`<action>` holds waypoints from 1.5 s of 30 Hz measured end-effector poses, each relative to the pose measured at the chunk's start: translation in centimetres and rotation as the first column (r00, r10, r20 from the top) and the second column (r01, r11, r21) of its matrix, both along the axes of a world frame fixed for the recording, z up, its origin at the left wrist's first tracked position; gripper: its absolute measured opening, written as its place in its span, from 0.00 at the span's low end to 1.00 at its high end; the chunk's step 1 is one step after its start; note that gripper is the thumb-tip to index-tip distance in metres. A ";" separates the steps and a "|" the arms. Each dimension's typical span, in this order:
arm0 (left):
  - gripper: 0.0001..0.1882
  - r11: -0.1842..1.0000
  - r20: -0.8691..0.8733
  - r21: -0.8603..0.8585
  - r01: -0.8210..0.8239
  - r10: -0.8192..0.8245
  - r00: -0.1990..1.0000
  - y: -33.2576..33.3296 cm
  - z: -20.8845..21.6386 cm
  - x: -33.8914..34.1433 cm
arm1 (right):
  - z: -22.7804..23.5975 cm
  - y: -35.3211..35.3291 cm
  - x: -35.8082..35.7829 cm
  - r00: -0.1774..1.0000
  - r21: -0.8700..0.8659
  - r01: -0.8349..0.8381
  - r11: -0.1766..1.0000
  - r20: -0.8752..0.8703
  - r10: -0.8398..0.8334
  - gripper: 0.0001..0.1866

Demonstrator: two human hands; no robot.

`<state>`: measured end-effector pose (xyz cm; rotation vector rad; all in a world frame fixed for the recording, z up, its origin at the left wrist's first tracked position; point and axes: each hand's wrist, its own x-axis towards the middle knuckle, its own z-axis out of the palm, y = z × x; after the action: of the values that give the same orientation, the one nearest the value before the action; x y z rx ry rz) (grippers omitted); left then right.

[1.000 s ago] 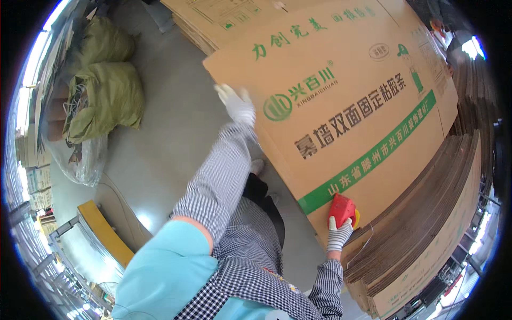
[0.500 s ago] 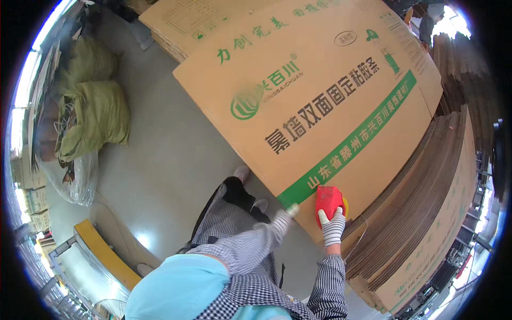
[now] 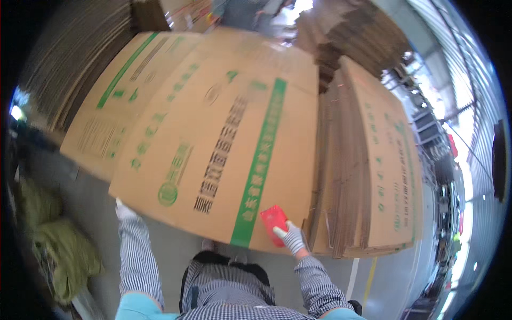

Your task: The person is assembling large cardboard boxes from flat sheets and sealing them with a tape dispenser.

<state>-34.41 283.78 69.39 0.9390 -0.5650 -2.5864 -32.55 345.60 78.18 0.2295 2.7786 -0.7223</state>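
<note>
A large flat cardboard carton [image 3: 213, 122] with a green stripe and dark print lies in front of me, on top of other flat cartons. My left hand [image 3: 126, 209], in a pale glove, is at its near left corner, the fingers closed at the edge and partly blurred. In a striped white glove, my right hand [image 3: 292, 238] grips a red boxy hand tool [image 3: 274, 224] over the carton's near right part, beside the green stripe. The tool's exact kind does not show clearly.
Upright folded cartons [image 3: 392, 176] stand packed on the right. More stacked cardboard [image 3: 80, 64] rises at the far left. Green woven sacks [image 3: 66, 256] sit on the grey floor at lower left. At the top a person [image 3: 245, 13] shows partly. A yellow floor line [image 3: 369, 280] runs at lower right.
My view has swung to the right. My left hand has gone from near the green stripe's end, out to the carton's left corner. The red tool stays in my right hand.
</note>
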 end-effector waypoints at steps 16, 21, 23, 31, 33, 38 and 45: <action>0.37 0.934 0.320 0.287 0.215 -0.305 0.897 18.8 -6.7 10.9 | 9.2 -0.5 21.8 0.520 -0.785 0.442 -0.433 0.618 -0.589 0.33; 0.31 0.928 0.326 0.208 0.308 -0.363 0.873 19.8 -4.7 10.0 | 9.3 3.3 25.1 0.324 -0.725 0.224 -0.651 0.685 -0.652 0.27; 0.29 0.920 0.324 0.182 0.347 -0.389 0.862 20.8 -4.3 9.3 | 8.9 5.3 26.6 0.301 -0.725 0.193 -0.661 0.685 -0.664 0.26; 0.22 0.916 0.335 0.082 0.392 -0.396 0.855 21.1 -3.5 10.6 | 9.3 9.3 28.2 0.255 -0.686 0.204 -0.698 0.726 -0.639 0.21; 0.21 0.919 0.310 0.060 0.390 -0.388 0.868 20.4 -3.8 11.1 | 9.6 9.8 27.6 0.229 -0.709 0.263 -0.654 0.705 -0.672 0.21; 0.26 0.928 0.228 0.160 0.337 -0.367 0.902 21.3 -6.8 9.7 | 5.4 13.3 27.4 0.355 -0.727 0.353 -0.589 0.686 -0.635 0.24; 0.29 0.902 0.071 0.429 0.059 -0.099 0.993 15.1 -11.0 12.3 | 4.5 11.9 23.1 0.473 -0.692 0.529 -0.491 0.721 -0.507 0.29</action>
<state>-22.09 298.90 58.38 1.1940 -0.0493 -2.8114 -9.44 357.52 82.63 1.3883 0.8426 -2.6875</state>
